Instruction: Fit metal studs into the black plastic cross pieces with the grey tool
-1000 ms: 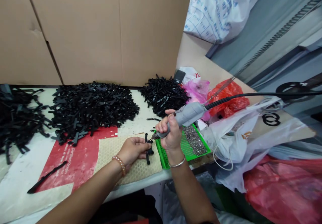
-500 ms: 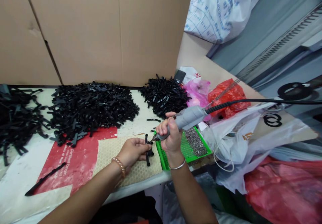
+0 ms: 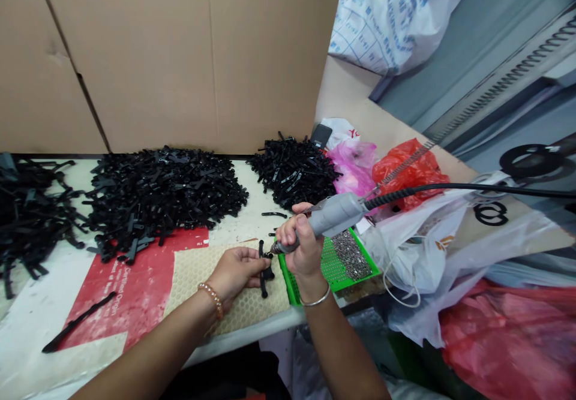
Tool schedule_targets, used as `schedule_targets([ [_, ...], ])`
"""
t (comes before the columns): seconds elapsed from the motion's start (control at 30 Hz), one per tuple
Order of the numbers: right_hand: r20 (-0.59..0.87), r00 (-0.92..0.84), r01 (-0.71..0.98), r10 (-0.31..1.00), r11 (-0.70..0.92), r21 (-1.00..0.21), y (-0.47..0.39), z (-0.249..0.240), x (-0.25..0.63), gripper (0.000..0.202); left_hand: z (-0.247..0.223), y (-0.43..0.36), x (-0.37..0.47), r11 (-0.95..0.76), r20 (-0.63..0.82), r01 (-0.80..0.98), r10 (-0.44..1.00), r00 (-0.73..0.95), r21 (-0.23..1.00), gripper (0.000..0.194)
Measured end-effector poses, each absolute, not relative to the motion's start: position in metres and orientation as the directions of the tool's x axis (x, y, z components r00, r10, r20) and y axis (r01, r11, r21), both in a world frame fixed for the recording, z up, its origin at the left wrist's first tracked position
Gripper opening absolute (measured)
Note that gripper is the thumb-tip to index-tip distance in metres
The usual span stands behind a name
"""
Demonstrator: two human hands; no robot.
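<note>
Black plastic parts (image 3: 263, 283) are held in the closed fingers of my left hand (image 3: 240, 270), over the right side of a cream honeycomb mat (image 3: 193, 268). My right hand (image 3: 303, 247) grips a grey electric screwdriver (image 3: 335, 214), which slants down to the left. Its tip meets the black parts beside my left fingertips. Just right of the mat, partly behind my right hand, lies a green tray (image 3: 330, 271) with a heap of small metal screws (image 3: 348, 253).
Heaps of black parts (image 3: 166, 196) line the cardboard (image 3: 148, 58), with another heap (image 3: 292, 169) nearer the tray. Plastic bags (image 3: 409, 172) crowd the right. The screwdriver's cable (image 3: 472, 187) and spring (image 3: 495, 100) stretch rightward. One long black piece (image 3: 81, 322) lies at left.
The screwdriver and my right hand have shifted slightly left and down, and the cable hangs a little lower. My left hand keeps its hold on the black parts.
</note>
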State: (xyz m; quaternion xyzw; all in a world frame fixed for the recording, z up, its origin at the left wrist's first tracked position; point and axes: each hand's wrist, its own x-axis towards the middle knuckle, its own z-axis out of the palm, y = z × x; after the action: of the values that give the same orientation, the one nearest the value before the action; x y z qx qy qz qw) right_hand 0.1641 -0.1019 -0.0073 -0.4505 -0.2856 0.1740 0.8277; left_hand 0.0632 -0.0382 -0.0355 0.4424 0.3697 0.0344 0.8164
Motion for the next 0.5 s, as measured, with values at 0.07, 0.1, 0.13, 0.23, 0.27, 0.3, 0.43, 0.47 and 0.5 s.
schedule_targets([
  [0.07, 0.321, 0.771, -0.038, 0.55, 0.543, -0.839, -0.1018, -0.0081, 0.1633, 0.023, -0.0366, -0.0382, 0.0631, 0.601, -0.566, 0.268, 0.383, 0.731, 0.753, 0.025],
  [0.1, 0.321, 0.77, -0.04, 0.551, 0.544, -0.838, -0.1018, -0.0085, 0.163, 0.022, -0.0373, -0.0381, 0.063, 0.598, -0.561, 0.265, 0.384, 0.734, 0.756, 0.026],
  [0.13, 0.32, 0.771, -0.04, 0.551, 0.543, -0.839, -0.1018, -0.009, 0.1627, 0.022, -0.038, -0.038, 0.0627, 0.597, -0.557, 0.261, 0.386, 0.735, 0.759, 0.026],
  [0.23, 0.311, 0.768, -0.04, 0.56, 0.527, -0.849, -0.1019, -0.01, 0.1622, 0.024, -0.0397, -0.0375, 0.0621, 0.593, -0.55, 0.258, 0.387, 0.74, 0.763, 0.028],
  [0.27, 0.309, 0.763, -0.041, 0.567, 0.521, -0.852, -0.1018, -0.0102, 0.1622, 0.025, -0.04, -0.0372, 0.062, 0.591, -0.551, 0.261, 0.385, 0.741, 0.763, 0.029],
  [0.3, 0.31, 0.757, -0.042, 0.575, 0.516, -0.856, -0.1016, -0.0104, 0.1623, 0.026, -0.0401, -0.0369, 0.0621, 0.59, -0.554, 0.267, 0.379, 0.742, 0.762, 0.029],
  [0.43, 0.316, 0.711, -0.043, 0.628, 0.487, -0.873, -0.0995, -0.0102, 0.1634, 0.026, -0.0387, -0.036, 0.0634, 0.611, -0.583, 0.286, 0.363, 0.727, 0.738, 0.03],
  [0.47, 0.316, 0.699, -0.048, 0.641, 0.483, -0.874, -0.0988, -0.0099, 0.164, 0.027, -0.0382, -0.0358, 0.0638, 0.618, -0.587, 0.285, 0.362, 0.724, 0.733, 0.029],
  [0.5, 0.314, 0.686, -0.059, 0.656, 0.481, -0.875, -0.0981, -0.0096, 0.1647, 0.028, -0.0377, -0.0357, 0.0642, 0.622, -0.59, 0.284, 0.363, 0.721, 0.73, 0.028],
])
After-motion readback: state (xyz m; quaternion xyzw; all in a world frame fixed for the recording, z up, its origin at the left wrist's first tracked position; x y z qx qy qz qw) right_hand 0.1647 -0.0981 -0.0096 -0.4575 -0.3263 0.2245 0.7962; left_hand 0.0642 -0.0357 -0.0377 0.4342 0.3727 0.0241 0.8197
